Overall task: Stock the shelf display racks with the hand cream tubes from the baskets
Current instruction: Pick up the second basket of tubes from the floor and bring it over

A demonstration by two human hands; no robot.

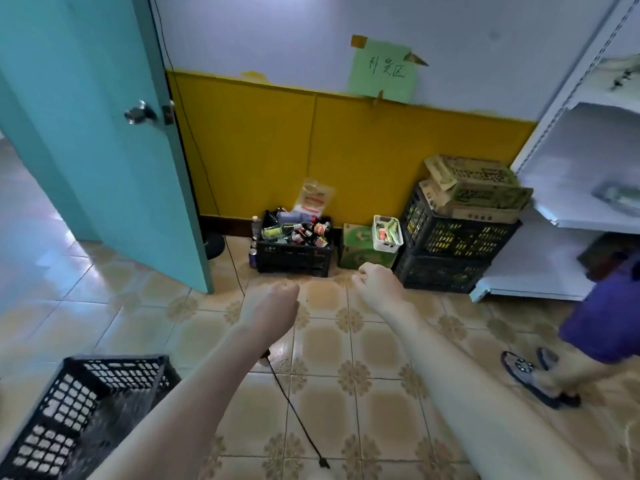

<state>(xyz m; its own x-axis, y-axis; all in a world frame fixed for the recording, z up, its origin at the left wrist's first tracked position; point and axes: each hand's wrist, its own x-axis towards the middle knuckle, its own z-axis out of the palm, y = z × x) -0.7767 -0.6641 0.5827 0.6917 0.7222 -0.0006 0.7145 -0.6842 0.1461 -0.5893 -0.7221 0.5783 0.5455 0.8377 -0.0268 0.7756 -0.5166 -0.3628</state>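
Stockroom corner, listed left to right.

1. Teal door (104, 133), standing open, with a metal knob (140, 112).
2. Black plastic crate (69, 410), near lower left; I cannot see its inside.
3. My left hand (273, 306), held out over the tiled floor (346, 341). I see only its back, so I cannot tell how the fingers lie.
4. Black cable (294, 410), running across the tiles under my left forearm.
5. Black crate of dark bottles (294, 258) against the yellow wall panel (259, 150). The bottles lie jumbled and their labels are too small to read.
6. Green paper sign (382, 72) taped to the wall, with three handwritten characters, the last looking like 区.
7. My right hand (377, 289), fingers loosely curled with nothing in them, apart from the left.
8. Green carton (360, 247); its print is unreadable.
9. Small white basket (387, 233), sitting on that carton. Green and red-white packs stand on end in it, long axis roughly upright. Whether they are the hand cream tubes I cannot tell.
10. Two stacked black crates (450, 251), topped by printed cardboard boxes (474, 188); the lettering is blurred.
11. White shelf rack (571, 168), far right.
12. Another person in purple shorts (602, 317) and sandals (526, 372), standing in front of the rack.
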